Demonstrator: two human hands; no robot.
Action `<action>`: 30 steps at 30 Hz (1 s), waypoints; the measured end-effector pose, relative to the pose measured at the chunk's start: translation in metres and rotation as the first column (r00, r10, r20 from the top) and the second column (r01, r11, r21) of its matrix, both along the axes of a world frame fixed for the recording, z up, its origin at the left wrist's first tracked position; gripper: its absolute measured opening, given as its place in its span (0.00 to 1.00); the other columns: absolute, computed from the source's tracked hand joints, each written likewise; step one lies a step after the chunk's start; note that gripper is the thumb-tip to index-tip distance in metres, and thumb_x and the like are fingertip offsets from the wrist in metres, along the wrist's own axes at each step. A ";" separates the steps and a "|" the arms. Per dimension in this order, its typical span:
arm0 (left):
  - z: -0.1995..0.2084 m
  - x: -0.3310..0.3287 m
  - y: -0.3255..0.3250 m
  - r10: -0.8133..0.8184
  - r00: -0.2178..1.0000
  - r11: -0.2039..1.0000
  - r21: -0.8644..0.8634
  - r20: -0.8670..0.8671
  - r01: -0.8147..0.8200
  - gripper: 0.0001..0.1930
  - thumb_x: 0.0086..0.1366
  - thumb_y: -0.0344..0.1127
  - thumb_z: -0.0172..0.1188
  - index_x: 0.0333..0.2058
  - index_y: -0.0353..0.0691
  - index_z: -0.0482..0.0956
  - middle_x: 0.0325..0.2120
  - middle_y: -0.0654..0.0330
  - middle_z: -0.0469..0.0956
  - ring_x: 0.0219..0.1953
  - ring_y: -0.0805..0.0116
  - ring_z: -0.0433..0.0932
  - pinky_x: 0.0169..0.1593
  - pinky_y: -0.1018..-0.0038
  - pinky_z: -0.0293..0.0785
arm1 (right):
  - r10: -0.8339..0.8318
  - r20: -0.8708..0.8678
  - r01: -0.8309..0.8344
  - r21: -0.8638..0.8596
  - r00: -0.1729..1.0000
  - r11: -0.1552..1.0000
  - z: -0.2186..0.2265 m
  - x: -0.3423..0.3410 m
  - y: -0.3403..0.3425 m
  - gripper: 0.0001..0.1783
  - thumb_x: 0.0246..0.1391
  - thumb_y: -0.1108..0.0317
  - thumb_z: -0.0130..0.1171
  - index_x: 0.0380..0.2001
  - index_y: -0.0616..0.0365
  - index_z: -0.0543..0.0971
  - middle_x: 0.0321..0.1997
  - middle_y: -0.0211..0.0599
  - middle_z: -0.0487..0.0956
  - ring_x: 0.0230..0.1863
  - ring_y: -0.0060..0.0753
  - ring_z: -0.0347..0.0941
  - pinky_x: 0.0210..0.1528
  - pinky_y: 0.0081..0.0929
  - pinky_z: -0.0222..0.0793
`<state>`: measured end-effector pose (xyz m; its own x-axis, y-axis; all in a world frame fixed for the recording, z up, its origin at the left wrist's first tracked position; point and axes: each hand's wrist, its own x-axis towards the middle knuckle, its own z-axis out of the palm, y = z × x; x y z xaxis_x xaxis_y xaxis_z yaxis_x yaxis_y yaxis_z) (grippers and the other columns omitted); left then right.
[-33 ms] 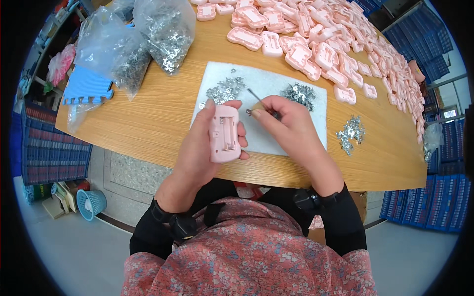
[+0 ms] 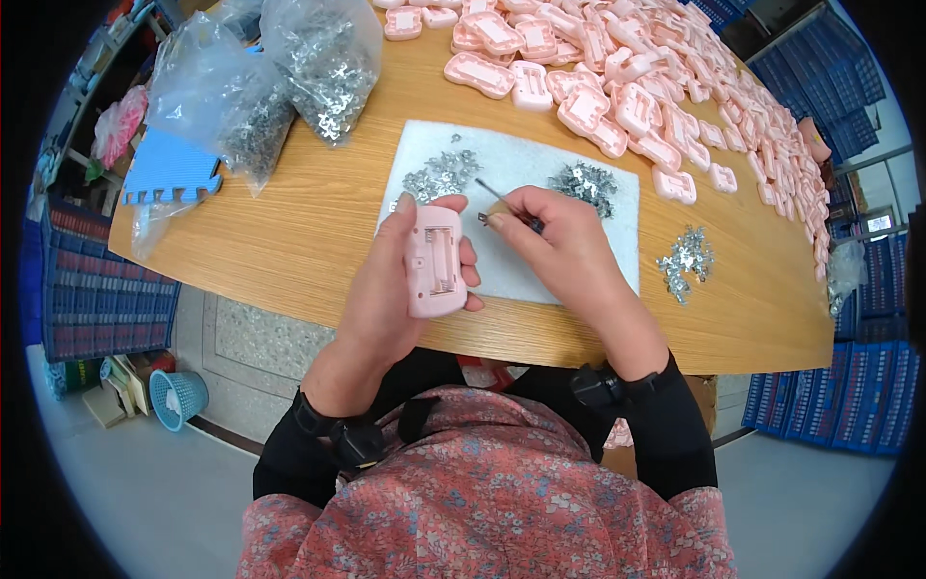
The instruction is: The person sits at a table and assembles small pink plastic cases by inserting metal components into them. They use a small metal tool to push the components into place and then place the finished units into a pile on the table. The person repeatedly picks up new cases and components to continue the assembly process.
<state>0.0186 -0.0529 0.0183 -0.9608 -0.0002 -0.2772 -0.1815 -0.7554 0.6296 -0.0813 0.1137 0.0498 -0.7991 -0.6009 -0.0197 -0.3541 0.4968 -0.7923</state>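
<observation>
My left hand [image 2: 378, 280] is wrapped around a pink plastic casing [image 2: 422, 280], holding it upright with its recessed battery compartment facing up. Metal contacts show at the ends of that recess. Just right of it, my right hand [image 2: 569, 236] pinches a small metal clip [image 2: 483, 218] between thumb and forefinger. The same hand also keeps hold of a thin screwdriver-like tool [image 2: 495, 193], its shaft pointing up and left and its dark handle partly hidden in the fingers. Beneath both hands lies a white foam mat [image 2: 521, 154] with a pile of silvery clips [image 2: 442, 176] and a darker pile [image 2: 585, 185].
Pink casings [image 2: 637, 106] are heaped across the far and right side of the wooden table [image 2: 318, 193]. Loose metal pieces [image 2: 686, 262] lie right of the mat. Clear bags of metal parts [image 2: 323, 72] and a blue foam tile [image 2: 169, 172] occupy the far left.
My right hand and its tool have shifted very slightly to the left. The casing in my left hand has tilted a little.
</observation>
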 end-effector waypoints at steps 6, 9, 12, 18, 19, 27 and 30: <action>-0.003 0.006 -0.007 0.040 0.999 0.999 -0.035 0.014 -0.039 0.32 0.76 0.59 0.32 0.59 0.36 0.68 0.31 0.56 0.78 0.31 0.66 0.80 0.32 0.68 0.82 | 0.035 -0.260 -0.001 0.131 0.965 0.991 -0.013 -0.007 -0.007 0.10 0.57 0.67 0.64 0.32 0.64 0.80 0.21 0.33 0.74 0.25 0.19 0.68 0.29 0.24 0.66; -0.003 0.006 -0.009 0.023 1.000 1.000 0.001 0.011 -0.023 0.32 0.76 0.58 0.32 0.59 0.37 0.69 0.31 0.57 0.78 0.31 0.66 0.80 0.33 0.67 0.82 | -0.029 -0.058 0.035 0.109 0.998 0.993 0.003 -0.004 -0.008 0.09 0.57 0.67 0.64 0.31 0.64 0.80 0.22 0.31 0.75 0.26 0.17 0.66 0.30 0.21 0.65; -0.003 0.004 -0.009 -0.013 1.000 0.999 0.047 -0.009 0.014 0.32 0.76 0.58 0.31 0.59 0.36 0.69 0.30 0.57 0.78 0.31 0.66 0.81 0.34 0.66 0.82 | -0.008 0.107 0.015 -0.066 0.994 0.998 0.010 0.000 -0.005 0.10 0.56 0.66 0.64 0.33 0.64 0.81 0.26 0.39 0.80 0.26 0.29 0.73 0.33 0.26 0.69; -0.002 0.004 -0.006 -0.074 0.997 0.990 0.115 -0.020 0.076 0.32 0.77 0.58 0.29 0.58 0.37 0.69 0.31 0.56 0.79 0.31 0.64 0.82 0.32 0.64 0.83 | 0.102 -0.059 -0.113 -0.231 0.993 0.966 0.013 0.014 -0.008 0.08 0.55 0.70 0.65 0.36 0.63 0.83 0.28 0.36 0.79 0.26 0.25 0.72 0.32 0.24 0.69; -0.001 0.004 -0.004 -0.082 0.997 0.989 0.122 -0.010 0.082 0.32 0.76 0.59 0.29 0.58 0.37 0.69 0.31 0.55 0.79 0.31 0.64 0.82 0.32 0.63 0.83 | 0.099 -0.069 -0.112 -0.220 0.993 0.969 0.013 0.015 -0.009 0.07 0.55 0.70 0.65 0.34 0.63 0.82 0.27 0.35 0.79 0.27 0.24 0.72 0.32 0.24 0.68; 0.003 0.004 0.005 -0.111 0.993 0.975 0.196 0.035 0.102 0.31 0.76 0.60 0.30 0.53 0.38 0.72 0.32 0.56 0.80 0.31 0.63 0.82 0.31 0.62 0.83 | 0.084 -0.309 -0.125 -0.114 0.947 0.986 0.007 0.024 -0.007 0.06 0.52 0.71 0.66 0.34 0.60 0.82 0.28 0.39 0.79 0.27 0.39 0.77 0.30 0.31 0.72; 0.002 0.004 0.008 -0.111 0.992 0.978 0.181 0.053 0.100 0.32 0.76 0.59 0.30 0.54 0.38 0.72 0.32 0.55 0.80 0.31 0.62 0.82 0.31 0.62 0.84 | 0.123 -0.538 -0.169 -0.038 0.834 0.985 0.001 0.025 -0.004 0.07 0.50 0.72 0.67 0.34 0.59 0.81 0.28 0.38 0.79 0.28 0.42 0.77 0.30 0.34 0.73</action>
<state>0.0224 -0.0450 0.0206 -0.9335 0.1552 -0.3233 -0.3012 -0.8287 0.4718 -0.0564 0.1096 0.0512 -0.5752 -0.6921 0.4361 -0.7953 0.3484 -0.4960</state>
